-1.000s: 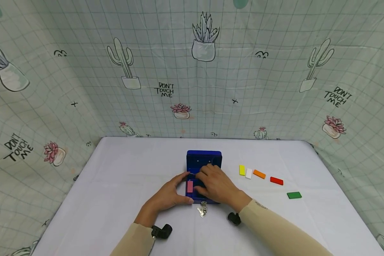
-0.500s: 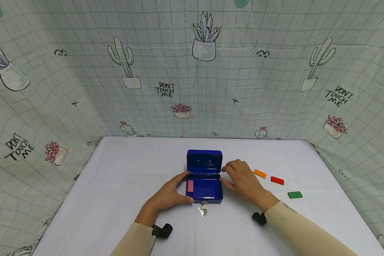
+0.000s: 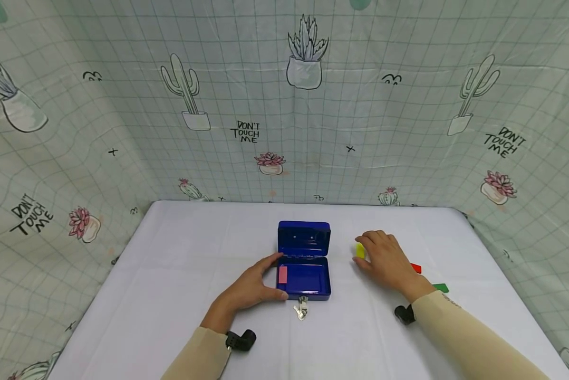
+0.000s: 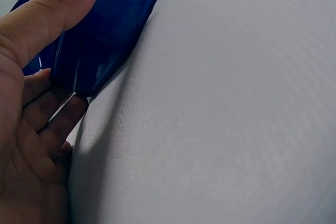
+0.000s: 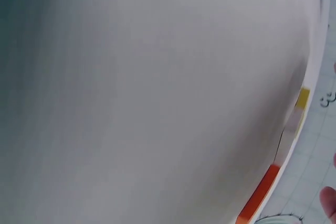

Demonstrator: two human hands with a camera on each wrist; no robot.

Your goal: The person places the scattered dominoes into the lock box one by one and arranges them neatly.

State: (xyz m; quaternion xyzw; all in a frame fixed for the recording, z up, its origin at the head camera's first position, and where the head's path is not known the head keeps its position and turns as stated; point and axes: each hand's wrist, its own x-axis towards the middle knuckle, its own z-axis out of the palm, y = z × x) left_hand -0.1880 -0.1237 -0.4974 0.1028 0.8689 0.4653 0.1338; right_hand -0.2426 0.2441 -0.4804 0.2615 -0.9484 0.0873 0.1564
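A small blue cash box point(image 3: 307, 290) stands on the table with its lid point(image 3: 304, 237) raised, a pink block point(image 3: 282, 274) lying inside at the left. My left hand point(image 3: 246, 287) rests along its left side, thumb at the front corner and index fingertip near the hinge; in the left wrist view the thumb point(image 4: 52, 11) lies over the box's blue wall point(image 4: 113, 30). My right hand point(image 3: 386, 258) hovers over the row of blocks, thumb and fingertips spread on either side of a yellow block point(image 3: 360, 250). The right wrist view shows that yellow block point(image 5: 303, 98) on the table.
Red point(image 3: 415, 268) and green point(image 3: 440, 287) blocks lie partly behind the right hand and arm. White point(image 5: 286, 139) and orange point(image 5: 258, 196) blocks show in the right wrist view. Keys point(image 3: 301, 310) hang from the box's front lock. A patterned cloth point(image 3: 246, 95) surrounds the table.
My right hand has come out of the box and moved right to the yellow block, covering the white and orange ones. The left hand has stayed at the box.
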